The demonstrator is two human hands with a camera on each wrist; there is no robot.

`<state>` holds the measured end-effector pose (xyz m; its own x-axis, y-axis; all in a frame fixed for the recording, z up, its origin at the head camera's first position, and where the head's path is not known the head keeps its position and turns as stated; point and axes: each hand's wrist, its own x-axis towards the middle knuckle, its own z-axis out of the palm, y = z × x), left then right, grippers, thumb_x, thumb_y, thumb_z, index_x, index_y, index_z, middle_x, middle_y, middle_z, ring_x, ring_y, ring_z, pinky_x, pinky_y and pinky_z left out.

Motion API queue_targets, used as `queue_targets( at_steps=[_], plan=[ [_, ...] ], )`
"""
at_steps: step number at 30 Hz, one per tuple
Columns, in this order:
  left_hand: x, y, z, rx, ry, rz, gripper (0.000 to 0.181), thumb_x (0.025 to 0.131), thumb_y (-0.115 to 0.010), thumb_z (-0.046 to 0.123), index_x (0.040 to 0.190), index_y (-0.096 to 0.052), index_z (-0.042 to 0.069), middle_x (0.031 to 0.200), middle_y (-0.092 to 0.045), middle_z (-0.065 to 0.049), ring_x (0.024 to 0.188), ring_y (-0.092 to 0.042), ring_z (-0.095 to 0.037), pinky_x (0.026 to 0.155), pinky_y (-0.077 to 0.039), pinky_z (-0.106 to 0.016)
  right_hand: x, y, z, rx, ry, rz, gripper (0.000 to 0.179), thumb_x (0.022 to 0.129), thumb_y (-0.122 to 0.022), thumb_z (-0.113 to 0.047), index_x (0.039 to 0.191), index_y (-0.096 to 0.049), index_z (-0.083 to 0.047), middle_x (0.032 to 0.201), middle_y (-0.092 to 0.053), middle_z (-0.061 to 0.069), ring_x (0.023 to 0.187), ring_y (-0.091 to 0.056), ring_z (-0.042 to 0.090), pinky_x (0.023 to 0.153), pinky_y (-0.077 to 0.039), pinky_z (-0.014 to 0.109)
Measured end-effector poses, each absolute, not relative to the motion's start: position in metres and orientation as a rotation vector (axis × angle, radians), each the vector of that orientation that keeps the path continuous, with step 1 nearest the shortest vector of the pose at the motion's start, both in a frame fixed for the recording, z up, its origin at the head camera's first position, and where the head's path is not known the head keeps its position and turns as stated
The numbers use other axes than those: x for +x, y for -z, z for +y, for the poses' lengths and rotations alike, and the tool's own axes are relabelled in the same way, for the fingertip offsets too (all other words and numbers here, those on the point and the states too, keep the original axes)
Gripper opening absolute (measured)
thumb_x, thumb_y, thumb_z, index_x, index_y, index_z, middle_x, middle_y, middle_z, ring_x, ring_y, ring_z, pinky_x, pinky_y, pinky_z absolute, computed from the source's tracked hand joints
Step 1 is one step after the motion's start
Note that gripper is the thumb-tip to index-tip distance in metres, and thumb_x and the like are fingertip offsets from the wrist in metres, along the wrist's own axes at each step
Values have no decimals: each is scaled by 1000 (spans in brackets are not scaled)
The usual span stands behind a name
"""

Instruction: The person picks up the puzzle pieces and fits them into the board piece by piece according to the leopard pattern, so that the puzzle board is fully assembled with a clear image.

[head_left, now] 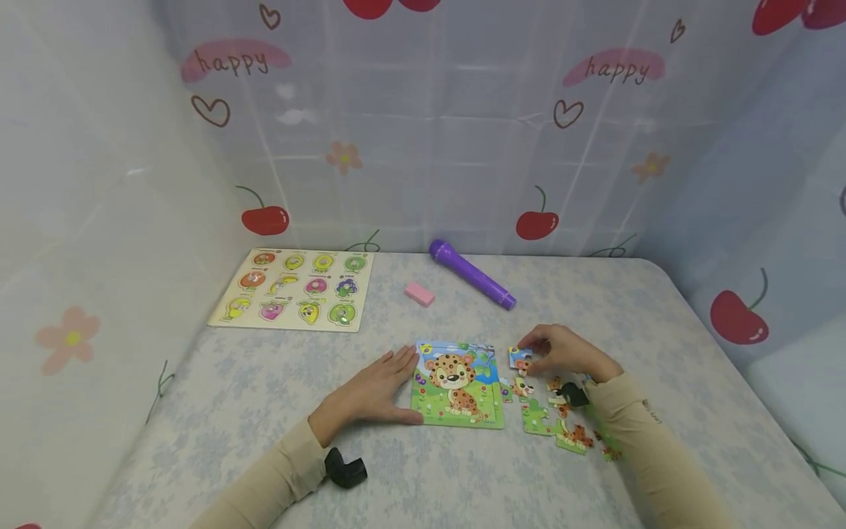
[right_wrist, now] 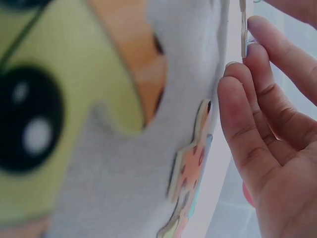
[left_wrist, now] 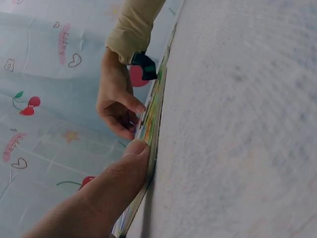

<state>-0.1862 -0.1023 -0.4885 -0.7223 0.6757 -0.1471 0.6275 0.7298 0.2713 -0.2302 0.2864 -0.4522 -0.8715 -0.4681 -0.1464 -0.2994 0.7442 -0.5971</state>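
Note:
A square leopard puzzle board (head_left: 457, 385) lies mid-table, its picture showing a spotted cub on grass. Along its left edge rests my left hand (head_left: 374, 391), fingers extended at the upper corner and thumb at the lower one. In the left wrist view the thumb (left_wrist: 130, 171) presses on the board's edge. My right hand (head_left: 562, 350) pinches a puzzle piece (head_left: 518, 357) with blue sky and part of an ear, just right of the board. From the right wrist view this piece (right_wrist: 244, 34) appears edge-on at the fingertips. More loose pieces (head_left: 537, 417) lie below that hand, some hidden by the wrist.
At the back left lies a fruit peg board (head_left: 291, 290). A pink block (head_left: 419, 294) and a purple toy microphone (head_left: 472, 274) lie behind the leopard board. Printed curtains (head_left: 423, 132) stand round the table's back and sides.

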Motion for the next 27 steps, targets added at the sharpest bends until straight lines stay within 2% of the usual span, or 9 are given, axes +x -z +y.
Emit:
queue_targets(
  at_steps=[10,16,24,27],
  plan=[
    [-186,488,-102,1051,-279,2705,114,80,-52,79,156,-14,5,165,-11,-9,153,-9,-21,125,-14,-39,-226,442,271,-647,864,2687,41,75,-84,-22,111,-71,-6,99,-65,4,86,-54,18,80,-52,36],
    [-186,488,-103,1056,-275,2703,115,79,-53,80,156,-14,5,165,-11,-9,153,-9,-21,125,-13,-39,-226,439,254,-725,876,2688,39,78,-83,-24,112,-71,-9,97,-64,3,83,-51,18,80,-51,39],
    [-187,489,-103,1043,-282,2703,115,78,-53,80,157,-14,6,165,-11,-9,153,-9,-22,125,-14,-40,-227,434,226,-789,950,2620,39,81,-80,-21,115,-69,-7,108,-66,9,95,-59,24,89,-52,48],
    [-187,491,-102,1034,-284,2702,115,78,-52,81,157,-14,6,165,-10,-9,153,-9,-22,125,-13,-40,-227,433,214,-808,962,2611,38,81,-80,-19,116,-69,-7,108,-66,9,98,-61,25,90,-53,47]
  ],
)
